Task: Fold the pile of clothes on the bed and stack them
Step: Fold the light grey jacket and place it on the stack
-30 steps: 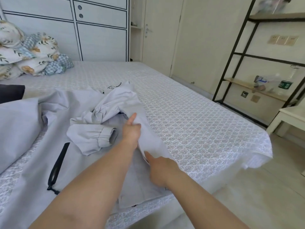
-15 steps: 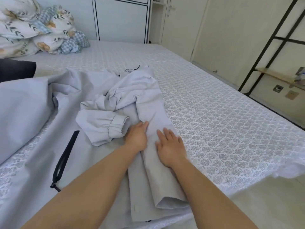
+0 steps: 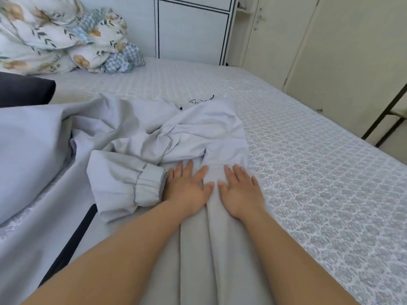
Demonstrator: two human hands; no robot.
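Observation:
A pale grey jacket (image 3: 193, 133) lies spread on the patterned bedspread (image 3: 319, 172), its right edge folded inward. One elastic-cuffed sleeve (image 3: 132, 188) lies bunched to the left of my hands. My left hand (image 3: 187, 186) and my right hand (image 3: 240, 190) lie side by side, fingers straight, palms pressing flat on the folded fabric. A black zipper strip (image 3: 72, 243) shows at the lower left. More pale grey cloth (image 3: 28, 150) is heaped at the left.
A floral and checked duvet (image 3: 61, 36) is bundled at the head of the bed. A dark folded item (image 3: 24, 91) sits at the left edge. White wardrobe doors (image 3: 191, 29) stand behind, and a black metal shelf frame (image 3: 387, 115) at the right.
My hands went from pinching the jacket's edge to lying flat on it, then slid forward along the fold. The camera has dipped closer to the bed.

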